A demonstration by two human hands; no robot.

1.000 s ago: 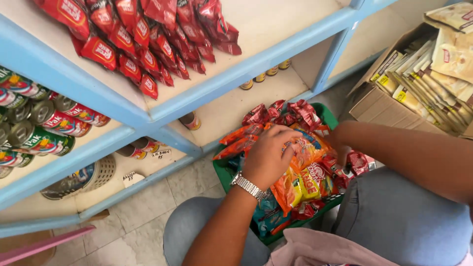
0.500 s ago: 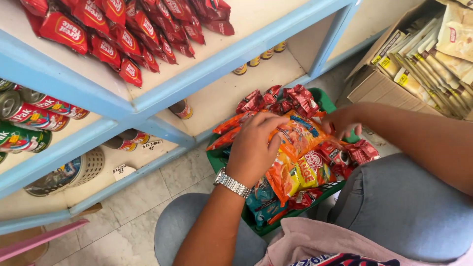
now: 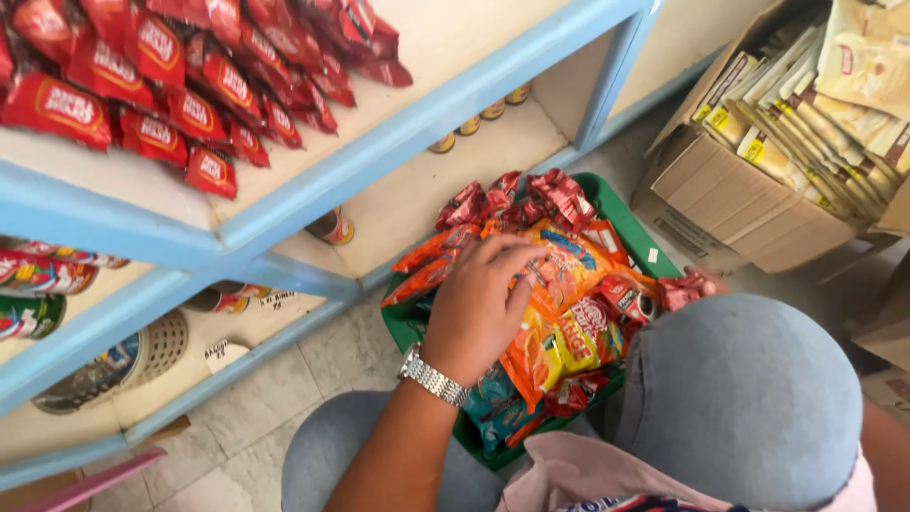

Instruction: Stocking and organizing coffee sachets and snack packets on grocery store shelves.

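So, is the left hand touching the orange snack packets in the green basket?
Touching. The head view shows the left hand lying flat on the orange snack packets in the green basket, its fingers pressed on them with no gap.

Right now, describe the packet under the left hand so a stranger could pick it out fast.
Find the green crate on the floor by the blue shelf, between the person's knees. The left hand, with a metal watch on its wrist, rests on the snack packets heaped in it. At its fingertips lies an orange packet, larger than the small red packets at the far end.
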